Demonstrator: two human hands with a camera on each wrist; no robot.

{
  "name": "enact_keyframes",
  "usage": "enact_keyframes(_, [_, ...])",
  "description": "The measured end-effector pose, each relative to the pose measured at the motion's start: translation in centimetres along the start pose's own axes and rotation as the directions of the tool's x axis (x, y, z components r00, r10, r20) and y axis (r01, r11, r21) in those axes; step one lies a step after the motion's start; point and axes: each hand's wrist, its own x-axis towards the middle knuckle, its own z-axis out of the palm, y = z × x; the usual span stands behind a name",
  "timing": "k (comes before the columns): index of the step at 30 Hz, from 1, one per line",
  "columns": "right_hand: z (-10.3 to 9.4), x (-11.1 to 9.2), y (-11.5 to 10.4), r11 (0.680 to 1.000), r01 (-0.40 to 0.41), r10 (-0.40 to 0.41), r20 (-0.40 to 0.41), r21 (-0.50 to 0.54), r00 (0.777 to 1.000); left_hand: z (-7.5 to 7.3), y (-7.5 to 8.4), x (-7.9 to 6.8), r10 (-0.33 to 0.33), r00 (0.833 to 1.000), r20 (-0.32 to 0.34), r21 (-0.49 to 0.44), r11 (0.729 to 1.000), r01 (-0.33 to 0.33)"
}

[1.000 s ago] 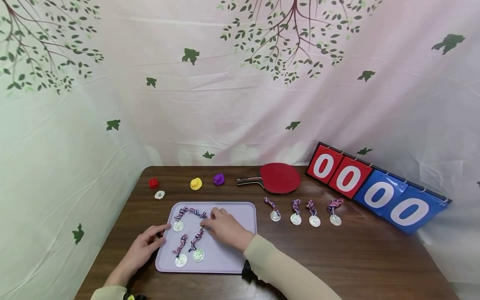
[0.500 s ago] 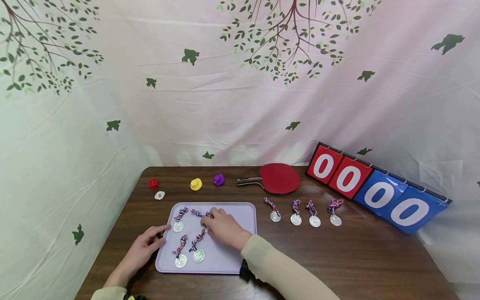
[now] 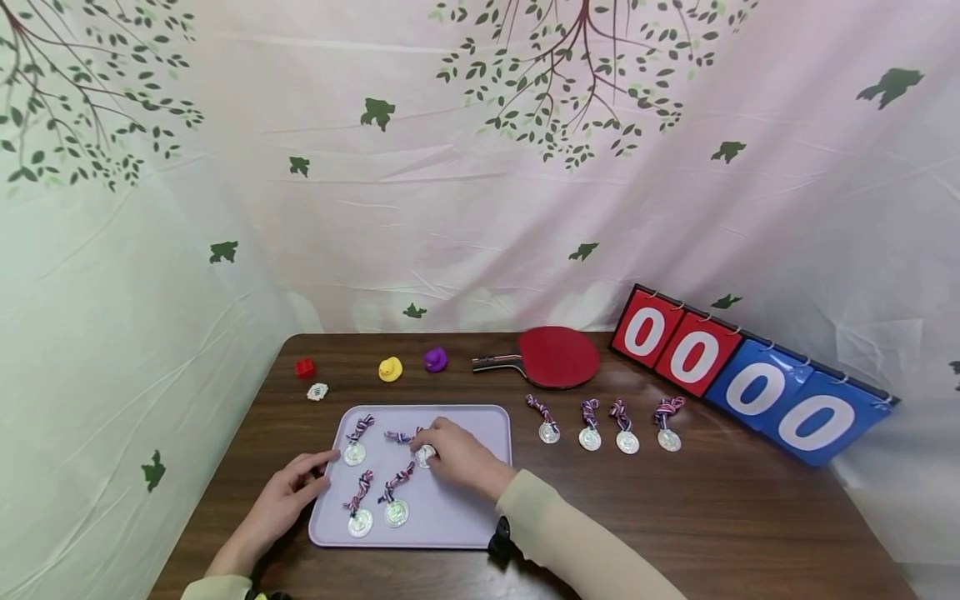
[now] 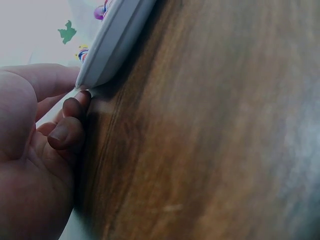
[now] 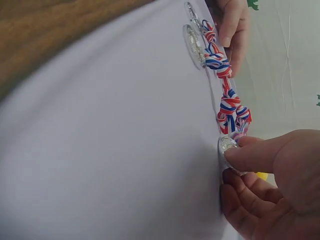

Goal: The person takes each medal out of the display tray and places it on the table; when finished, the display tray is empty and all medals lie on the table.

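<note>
On the lavender tray (image 3: 450, 525), my right hand (image 3: 459, 454) pinches a silver medal (image 3: 424, 455) by its disc. Its knotted red, white and blue ribbon (image 3: 399, 436) stretches leftward across the tray. The right wrist view has the thumb (image 5: 245, 155) on the disc's face, with the other fingers curled beneath. Three more such medals lie on the tray: one at the upper left (image 3: 355, 454), two nearer the front (image 3: 360, 522). My left hand (image 3: 283, 492) holds the tray's left rim, thumb at the edge and fingertips (image 4: 65, 134) curled low beside its outer wall.
Right of the tray, several similar medals (image 3: 589, 438) lie in a row. Behind are a red table tennis paddle (image 3: 560, 357), purple duck (image 3: 435, 360), yellow duck (image 3: 390, 369), red brick (image 3: 304, 367) and small white piece (image 3: 317, 391). A flip scoreboard (image 3: 693, 357) stands at the right.
My right hand has shifted slightly right with the medal. Its ribbon has drawn away from the upper-left medal, and more of the disc shows. The left hand stays at the rim.
</note>
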Motion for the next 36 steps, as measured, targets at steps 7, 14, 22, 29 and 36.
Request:
enact_keyframes(7, [-0.4,-0.8,0.4,0.998,0.018,-0.018,-0.01,0.059,1.0,0.0,0.1,-0.1,0.0,1.0,0.0,0.001,1.0,0.0])
enact_keyframes(14, [-1.7,-2.5,1.3,0.988,0.023,-0.019,-0.03,0.151,0.999,0.0,-0.1,-0.1,-0.016,1.0,0.005,0.001,1.0,0.016])
enact_keyframes(22, [-3.7,-6.7,3.5,0.958,0.047,-0.023,-0.089,0.283,0.996,-0.1,0.0,-0.1,-0.019,1.0,0.013,-0.014,1.0,0.019])
enact_keyframes(29, [-5.3,-10.9,5.6,0.962,-0.014,0.049,-0.123,0.271,0.991,-0.2,0.0,0.0,-0.007,1.0,0.006,0.004,1.0,0.007])
enact_keyframes(36, [-5.5,-14.5,7.6,0.972,-0.034,0.08,-0.193,0.233,0.978,-0.2,0.0,0.1,0.002,1.0,0.009,0.003,1.0,-0.002])
